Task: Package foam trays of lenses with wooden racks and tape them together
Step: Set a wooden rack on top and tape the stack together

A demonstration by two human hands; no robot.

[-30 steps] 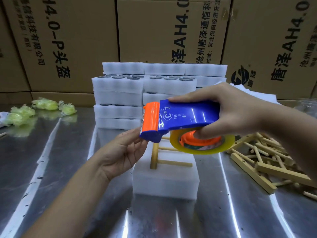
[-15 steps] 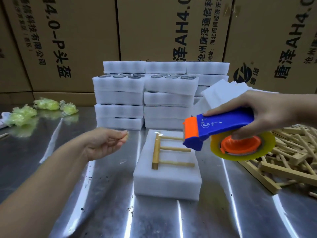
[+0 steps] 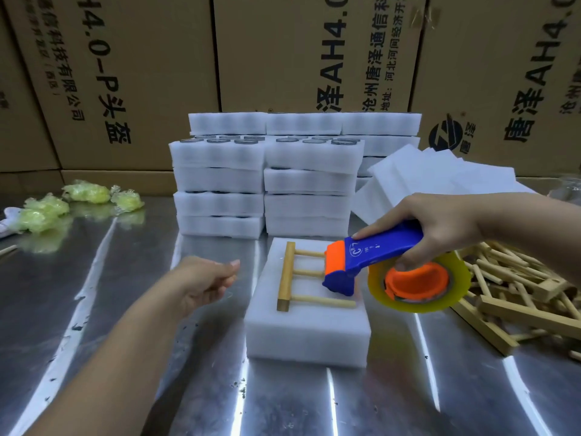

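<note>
One steel table [image 3: 125, 357], cardboard cartons [image 3: 141, 73] behind. Your right hand [image 3: 440, 228] grips the tape dispenser [image 3: 377, 251] over the wooden rack [image 3: 286, 275]; your left hand [image 3: 204, 281] hovers, loosely curled, empty.

Right hand [image 3: 440, 228] grips the blue-and-orange plastic tape dispenser [image 3: 377, 250], thumb by its clear yellowish tape roll [image 3: 452, 297]. Beyond the index fingertip, the dispenser's nose sits over the pale wooden dowel rack [image 3: 287, 275] lying on the white rectangular foam block [image 3: 305, 335]. Left hand [image 3: 201, 284] is empty and loosely curled, its fingertips just short of the block's edge.
</note>
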